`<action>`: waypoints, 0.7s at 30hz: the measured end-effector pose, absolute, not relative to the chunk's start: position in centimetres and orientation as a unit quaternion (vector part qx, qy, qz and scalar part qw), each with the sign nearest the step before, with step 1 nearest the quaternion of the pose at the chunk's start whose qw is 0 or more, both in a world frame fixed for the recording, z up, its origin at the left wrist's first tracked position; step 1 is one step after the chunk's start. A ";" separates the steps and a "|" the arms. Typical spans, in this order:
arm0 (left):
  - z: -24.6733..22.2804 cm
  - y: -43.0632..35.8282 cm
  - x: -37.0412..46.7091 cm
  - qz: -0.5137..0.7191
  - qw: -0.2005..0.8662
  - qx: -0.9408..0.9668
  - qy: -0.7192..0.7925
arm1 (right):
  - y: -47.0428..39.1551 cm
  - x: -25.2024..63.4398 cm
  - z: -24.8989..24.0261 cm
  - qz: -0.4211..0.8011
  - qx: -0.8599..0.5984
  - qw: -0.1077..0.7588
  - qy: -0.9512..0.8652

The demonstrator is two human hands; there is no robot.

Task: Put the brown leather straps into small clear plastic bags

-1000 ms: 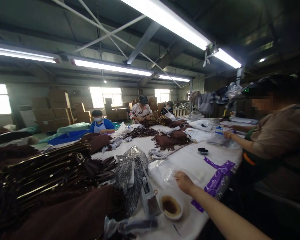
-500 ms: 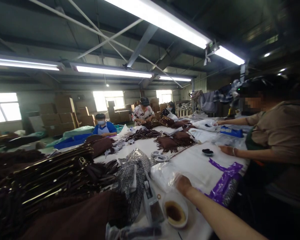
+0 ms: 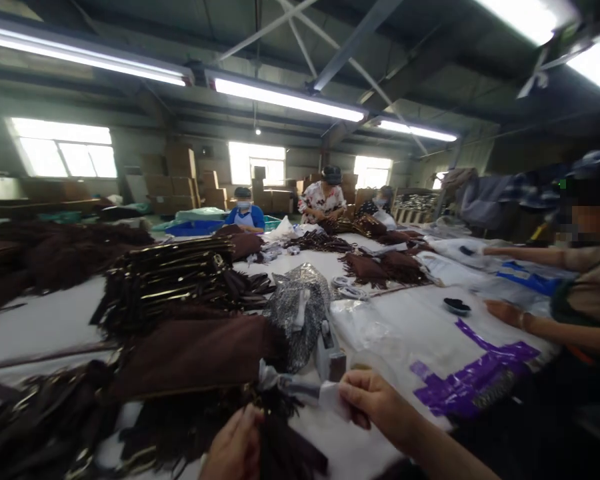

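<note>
At the lower centre of the frame, my right hand (image 3: 375,403) has thumb and fingers clamped on a small whitish slip (image 3: 331,396), pinched at its near edge, I judge, so that most of it stays uncovered. It is thin and pale, too blurred for me to tell whether it is paper or plastic. My left hand (image 3: 235,443) is just beside the dark fringe, its fingers drawn close together; whether anything is caught between them I cannot tell.

Left of centre, the brown fringed piece (image 3: 195,353) lies flat, long side towards me, probably so its broad face keeps smooth. Past its right end sits a grey bundle in clear plastic (image 3: 295,387), partly behind the slip. The tape dispenser (image 3: 330,357) stands upright just beyond, near enough to reach without leaning, which is likely why it has that spot. Crinkled silvery wrap (image 3: 300,307) rests to its left, and clear plastic bags (image 3: 363,320) spread to its right, seemingly handy to the right hand.

Upper left of my hands, dark straps with gold metal (image 3: 170,280) are heaped mostly lengthwise, perhaps to limit tangling. At the right of the frame, purple plastic (image 3: 480,373) lies near a co-worker's hand (image 3: 503,312) on the white table (image 3: 405,333).
</note>
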State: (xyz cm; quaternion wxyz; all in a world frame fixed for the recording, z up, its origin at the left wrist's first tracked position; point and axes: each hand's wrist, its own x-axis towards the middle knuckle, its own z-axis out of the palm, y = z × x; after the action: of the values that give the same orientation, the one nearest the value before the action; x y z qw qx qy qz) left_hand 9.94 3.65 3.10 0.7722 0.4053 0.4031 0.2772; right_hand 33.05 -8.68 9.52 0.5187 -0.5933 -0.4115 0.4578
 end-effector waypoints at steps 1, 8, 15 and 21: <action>3.4 3.4 9.8 0.275 0.783 0.404 0.384 | -7.7 30.9 9.2 0.480 -0.584 0.508 -0.414; 4.6 2.2 7.1 0.299 0.789 0.433 0.318 | -2.0 22.4 7.1 0.539 -0.580 0.453 -0.410; 2.7 2.1 6.3 0.328 0.763 0.439 0.343 | -2.5 21.9 6.4 0.536 -0.576 0.476 -0.392; 2.9 1.6 7.1 0.335 0.754 0.440 0.355 | -2.6 20.9 5.7 0.455 -0.603 0.527 -0.390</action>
State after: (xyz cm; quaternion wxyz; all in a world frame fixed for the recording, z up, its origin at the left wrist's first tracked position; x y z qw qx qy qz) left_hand 7.12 1.64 2.92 0.7539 0.4400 0.3549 0.3348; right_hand 20.91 -2.62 5.68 0.5265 -0.6026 -0.3904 0.4552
